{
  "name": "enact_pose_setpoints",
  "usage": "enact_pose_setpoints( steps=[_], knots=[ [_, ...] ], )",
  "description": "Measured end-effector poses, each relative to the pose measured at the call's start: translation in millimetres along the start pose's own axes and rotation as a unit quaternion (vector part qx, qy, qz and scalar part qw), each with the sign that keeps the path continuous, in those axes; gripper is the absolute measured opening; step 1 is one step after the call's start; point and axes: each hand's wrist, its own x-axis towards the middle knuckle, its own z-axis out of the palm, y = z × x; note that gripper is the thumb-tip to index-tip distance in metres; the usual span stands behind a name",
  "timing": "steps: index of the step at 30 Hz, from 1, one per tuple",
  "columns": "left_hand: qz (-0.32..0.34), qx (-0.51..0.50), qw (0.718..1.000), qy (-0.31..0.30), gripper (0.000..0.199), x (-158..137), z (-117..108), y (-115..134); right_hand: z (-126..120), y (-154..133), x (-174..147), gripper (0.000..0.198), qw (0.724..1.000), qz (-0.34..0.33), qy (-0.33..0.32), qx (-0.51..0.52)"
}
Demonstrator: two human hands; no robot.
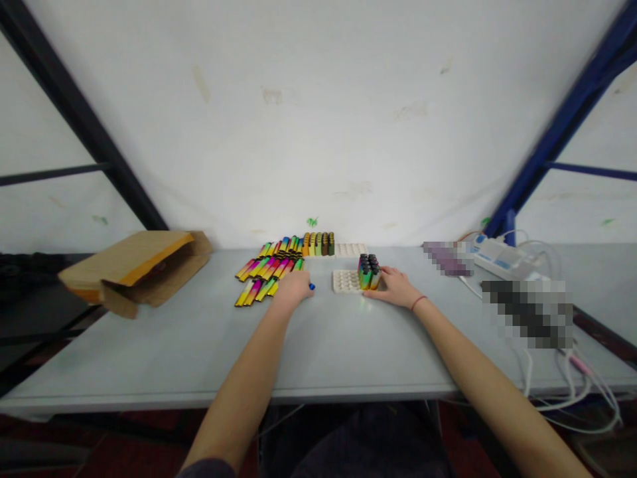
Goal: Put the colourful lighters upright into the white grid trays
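- An open brown cardboard box (132, 259) lies at the left of the tabletop (164, 358), toward the back left corner, its mouth turned to the right.
- Many shiny multicoloured sticks (261, 267) lie flat in slanted rows left of the tabletop's middle, reaching from near the back edge toward the front.
- The person's left hand (294, 285) is at the right end of the nearer rows, its fingers closed on a blue-ended piece (312, 287); most of that piece seems hidden by the hand, so its full shape is hard to judge.
- Behind this hand, close to the back edge, a block of yellow, green and dark sticks (319, 243) stands upright, just beside a pale back tray (352, 250).
- Nearer the front edge, a pale front tray (345, 281) shows bare sockets on its left and a cluster of black-topped sticks (369, 273) upright on its right.
- The right hand (395, 287), a thin red band (419, 303) at its wrist, curves around the cluster's right side, thumb in front; whether its fingers grip or just rest there cannot be told.
- Toward the right edge are a blurred purple item (450, 259), a white power strip (502, 259), a blurred dark item (527, 315) and white cables (529, 375).
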Motion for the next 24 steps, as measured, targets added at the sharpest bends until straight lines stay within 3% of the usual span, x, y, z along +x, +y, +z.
enact_pose_setpoints(
  steps=[3,7,10,14,19,21,24],
  knots=[
    [0.038,-0.056,0.998,-0.010,0.008,11.0,7.9,-2.7,0.4,0.6,0.3,0.070,1.000,-0.002,0.002,0.002],
    [0.106,-0.212,0.968,-0.078,0.032,22.4,11.8,-8.0,1.3,1.7,0.4,0.070,1.000,-0.005,0.010,0.007],
    [0.128,-0.355,0.924,-0.057,0.036,27.9,16.5,-7.2,1.7,2.3,0.5,0.071,1.000,-0.004,0.008,0.006],
    [0.120,-0.521,0.845,-0.006,0.038,32.0,26.1,1.2,0.9,2.3,0.6,0.070,1.000,-0.003,0.002,-0.002],
    [0.060,-0.671,0.738,-0.032,0.038,30.4,31.7,14.3,-1.3,1.3,0.2,0.069,1.000,-0.001,-0.002,-0.001],
    [0.050,-0.691,0.721,-0.024,0.038,29.0,31.6,18.7,-1.8,0.8,-0.2,0.069,1.000,0.000,-0.001,0.000],
    [0.041,-0.695,0.718,-0.019,0.040,28.3,31.4,24.4,-2.4,0.4,-0.9,0.069,1.000,-0.001,-0.002,0.000]
  ],
)
